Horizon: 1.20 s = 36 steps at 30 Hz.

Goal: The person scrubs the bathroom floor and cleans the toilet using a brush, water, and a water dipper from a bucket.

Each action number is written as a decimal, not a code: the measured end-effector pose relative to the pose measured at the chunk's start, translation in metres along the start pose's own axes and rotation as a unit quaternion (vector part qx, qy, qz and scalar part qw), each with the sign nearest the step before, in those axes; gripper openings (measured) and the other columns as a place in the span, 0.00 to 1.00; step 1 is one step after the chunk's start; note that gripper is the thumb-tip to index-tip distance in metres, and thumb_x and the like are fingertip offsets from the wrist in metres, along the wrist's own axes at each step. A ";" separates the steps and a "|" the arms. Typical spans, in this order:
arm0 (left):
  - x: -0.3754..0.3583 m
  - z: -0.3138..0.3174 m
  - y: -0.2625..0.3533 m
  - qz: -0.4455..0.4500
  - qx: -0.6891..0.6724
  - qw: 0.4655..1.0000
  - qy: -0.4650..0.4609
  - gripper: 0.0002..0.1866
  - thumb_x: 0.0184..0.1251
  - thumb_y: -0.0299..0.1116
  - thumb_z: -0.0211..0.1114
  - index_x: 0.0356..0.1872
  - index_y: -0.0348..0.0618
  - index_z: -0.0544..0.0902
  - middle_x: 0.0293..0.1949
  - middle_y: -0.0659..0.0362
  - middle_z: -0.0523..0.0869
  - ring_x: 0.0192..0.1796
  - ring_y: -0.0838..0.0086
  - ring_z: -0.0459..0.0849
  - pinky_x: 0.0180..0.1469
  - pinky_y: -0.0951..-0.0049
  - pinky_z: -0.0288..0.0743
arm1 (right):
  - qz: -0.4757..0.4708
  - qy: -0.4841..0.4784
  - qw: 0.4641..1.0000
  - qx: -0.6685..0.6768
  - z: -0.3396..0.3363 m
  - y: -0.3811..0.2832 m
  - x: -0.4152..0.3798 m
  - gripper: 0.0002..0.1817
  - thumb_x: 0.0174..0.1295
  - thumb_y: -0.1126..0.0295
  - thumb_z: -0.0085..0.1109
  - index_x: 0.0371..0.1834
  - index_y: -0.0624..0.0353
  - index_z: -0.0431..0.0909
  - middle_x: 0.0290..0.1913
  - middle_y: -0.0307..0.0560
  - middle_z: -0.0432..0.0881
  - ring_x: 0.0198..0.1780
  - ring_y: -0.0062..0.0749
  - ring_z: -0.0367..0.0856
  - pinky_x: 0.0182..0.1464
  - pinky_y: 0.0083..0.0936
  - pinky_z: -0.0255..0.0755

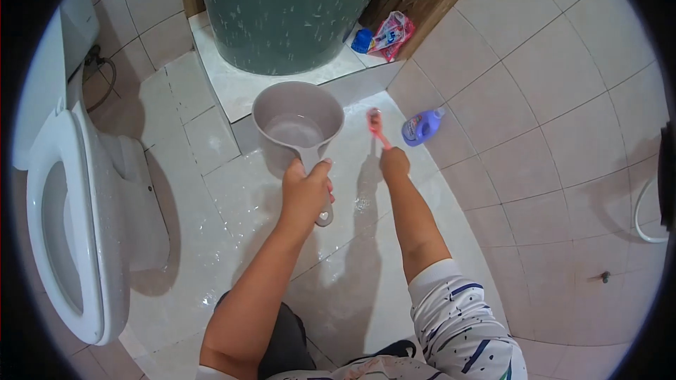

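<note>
My left hand [304, 190] is wrapped round the handle of a grey water dipper [264, 109], with its round bowl pointing away from me. Some water shows at the bottom of the bowl. To the right, my right hand [395, 165] grips a pink-red scrub brush [376, 124] by its handle. The brush head reaches into the floor corner below the raised step. Just right of the brush stands a purple bottle [422, 127] against the tiled wall.
A white toilet [98, 239] with its lid up stands at left. On the tiled step [239, 91] sits a large green drum [296, 14]; pink and blue packets [391, 35] lie beside it. Wet patches glisten on the tiled floor [232, 204]. A small fixture [605, 277] sticks out at right.
</note>
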<state>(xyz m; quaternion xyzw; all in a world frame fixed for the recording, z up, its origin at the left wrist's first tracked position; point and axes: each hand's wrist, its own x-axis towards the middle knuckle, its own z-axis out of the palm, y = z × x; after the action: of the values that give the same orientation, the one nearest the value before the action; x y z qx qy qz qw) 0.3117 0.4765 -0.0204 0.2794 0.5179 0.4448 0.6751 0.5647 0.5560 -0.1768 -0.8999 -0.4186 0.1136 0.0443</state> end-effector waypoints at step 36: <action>0.042 0.063 -0.057 -0.019 0.038 0.998 -0.055 0.07 0.54 0.32 0.52 0.23 0.42 0.65 0.14 0.62 0.67 0.13 0.78 0.65 0.18 0.79 0.63 | 0.004 -0.170 0.985 0.023 -0.024 0.124 -0.181 0.21 0.52 0.52 0.42 0.29 0.60 0.74 0.33 0.55 0.76 0.36 0.45 0.74 0.38 0.36 0.68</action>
<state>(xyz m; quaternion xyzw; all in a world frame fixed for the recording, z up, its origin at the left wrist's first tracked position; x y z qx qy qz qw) 0.3916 0.4930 -0.0678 0.3191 0.5015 0.3957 0.7000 0.5498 0.3381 -0.1446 -0.8681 -0.4136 0.2745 -0.0072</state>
